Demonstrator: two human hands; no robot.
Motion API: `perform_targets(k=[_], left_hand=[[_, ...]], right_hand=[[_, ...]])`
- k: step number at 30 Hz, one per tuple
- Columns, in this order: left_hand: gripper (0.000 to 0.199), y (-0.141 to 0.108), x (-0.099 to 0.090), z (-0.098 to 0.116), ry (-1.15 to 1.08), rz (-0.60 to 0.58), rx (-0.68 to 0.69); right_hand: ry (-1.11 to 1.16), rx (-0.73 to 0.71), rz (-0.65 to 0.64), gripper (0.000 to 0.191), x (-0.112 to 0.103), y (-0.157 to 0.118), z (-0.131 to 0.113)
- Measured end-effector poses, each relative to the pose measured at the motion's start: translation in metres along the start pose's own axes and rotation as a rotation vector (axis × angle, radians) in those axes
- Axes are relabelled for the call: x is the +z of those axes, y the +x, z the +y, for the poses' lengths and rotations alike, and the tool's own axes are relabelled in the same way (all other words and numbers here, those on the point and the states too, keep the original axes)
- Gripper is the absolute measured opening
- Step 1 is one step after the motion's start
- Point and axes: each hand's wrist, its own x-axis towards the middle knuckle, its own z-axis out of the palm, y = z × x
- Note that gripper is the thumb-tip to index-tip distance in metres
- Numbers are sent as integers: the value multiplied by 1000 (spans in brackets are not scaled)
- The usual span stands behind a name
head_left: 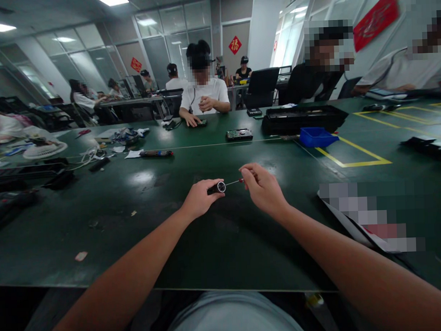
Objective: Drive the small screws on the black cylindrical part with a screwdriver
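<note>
My left hand (200, 199) is closed around a small black cylindrical part (220, 187) whose round end, with a pale ring, faces right. The fingers hide most of that part, so its kind is unclear. In my right hand (261, 186) is a thin screwdriver (233, 183) with a red handle end, gripped between thumb and fingers. Its metal shaft points left, and the tip meets or lies just in front of the ringed end; I cannot tell whether it is inside. Both hands are above the green table (223, 247).
Ahead lie a circuit-board device (239, 134), a long black tray (305, 118) and a blue bin (318, 137). A dark tool (157, 153) and cables (92, 155) lie to the left, a flat pale packet (356, 223) to the right. A person (203, 93) works across the table.
</note>
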Motion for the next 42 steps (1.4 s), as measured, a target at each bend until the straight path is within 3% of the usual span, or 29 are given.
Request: perform_targets(k=[13,18,26,29,31,35,42], left_hand=[[44,0,-1,-1,-5,-1,-17],[43,1,0,-2,1,-1,-27],[42,6,-6,6,42,33,38],[40,10,-8,5,83,-1,137],[37,12,-7,2,112,-42,145],[37,12,-5,-2,128,-42,79],[39,7,-8,5,106,-37,35]], right_hand=[[40,5,-16,24,0,-1,1],[233,3,54,19,4,1,2],[606,218,129,23,14,9,14],[755,385,33,25,15,14,22],[727,392,76,25,15,16,26],[514,251,167,26,13,14,25],[277,106,91,23,9,6,12]])
